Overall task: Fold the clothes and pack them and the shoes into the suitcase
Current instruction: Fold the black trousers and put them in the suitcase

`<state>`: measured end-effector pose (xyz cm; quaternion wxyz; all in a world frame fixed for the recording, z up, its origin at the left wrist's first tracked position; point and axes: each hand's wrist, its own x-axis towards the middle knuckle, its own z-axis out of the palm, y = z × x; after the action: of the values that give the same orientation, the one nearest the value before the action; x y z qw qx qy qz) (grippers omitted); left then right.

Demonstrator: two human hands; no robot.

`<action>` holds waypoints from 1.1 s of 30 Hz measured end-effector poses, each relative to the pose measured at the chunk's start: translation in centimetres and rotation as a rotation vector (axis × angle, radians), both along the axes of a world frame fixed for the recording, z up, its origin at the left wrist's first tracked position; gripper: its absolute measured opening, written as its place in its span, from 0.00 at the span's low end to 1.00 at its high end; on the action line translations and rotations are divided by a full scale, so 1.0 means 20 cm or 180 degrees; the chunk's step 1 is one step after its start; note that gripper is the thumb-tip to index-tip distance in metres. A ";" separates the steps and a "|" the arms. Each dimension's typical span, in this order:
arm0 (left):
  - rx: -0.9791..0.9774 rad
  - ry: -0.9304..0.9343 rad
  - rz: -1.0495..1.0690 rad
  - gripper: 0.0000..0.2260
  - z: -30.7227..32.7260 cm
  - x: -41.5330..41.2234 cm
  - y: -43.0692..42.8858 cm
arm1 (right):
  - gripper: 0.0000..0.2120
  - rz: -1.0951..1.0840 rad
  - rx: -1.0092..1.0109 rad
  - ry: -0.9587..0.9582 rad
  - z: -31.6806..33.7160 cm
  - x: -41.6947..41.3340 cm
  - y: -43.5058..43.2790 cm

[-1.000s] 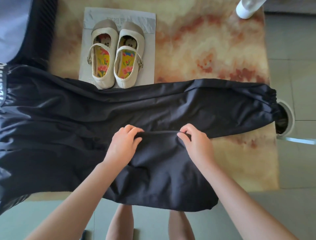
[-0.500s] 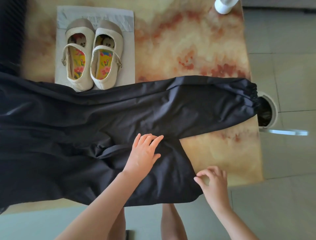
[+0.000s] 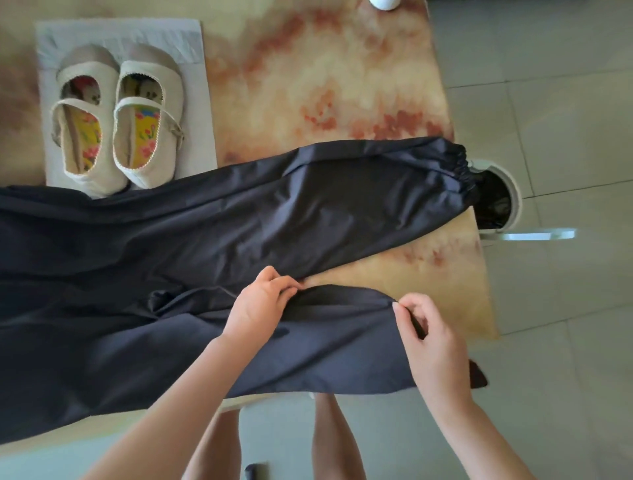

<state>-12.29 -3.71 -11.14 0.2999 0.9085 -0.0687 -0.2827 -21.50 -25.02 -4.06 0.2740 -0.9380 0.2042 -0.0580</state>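
Observation:
A pair of dark navy trousers (image 3: 212, 236) lies spread across the marbled table (image 3: 335, 85), its waist end off the left edge. The far leg reaches the right table edge, ending in an elastic cuff. The near leg lies along the front edge. My left hand (image 3: 262, 306) pinches that leg's upper edge near the crotch. My right hand (image 3: 428, 335) pinches the same leg's end at the right. A pair of cream strap shoes (image 3: 116, 126) with yellow floral insoles stands on a white sheet (image 3: 191, 44) at the back left. No suitcase is in view.
A white bin (image 3: 503, 202) with a black liner stands on the tiled floor just past the table's right edge. A white object (image 3: 383, 3) sits at the table's back edge. My legs show below the front edge.
My left hand went from lying flat on the fabric to pinching it. My right hand rose from the front edge and took the near leg's end, drawing it out to the right.

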 end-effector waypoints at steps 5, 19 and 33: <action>-0.0059 -0.0349 0.0418 0.07 -0.01 0.01 -0.03 | 0.02 0.0949 -0.0686 0.0063 -0.14 0.02 -0.02; -0.0004 0.0243 0.0606 0.15 -0.01 0.03 -0.18 | 0.14 -0.0975 0.0496 0.1665 -0.28 0.02 -0.42; -0.0333 0.0506 0.0984 0.03 0.07 0.10 -0.30 | 0.13 -0.1505 0.1068 -0.0025 -0.18 -0.13 -0.55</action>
<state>-10.34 -9.76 -9.66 0.3911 0.8662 0.0811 -0.3002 -24.06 -35.94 -7.56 0.4050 -0.8057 0.4229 -0.0893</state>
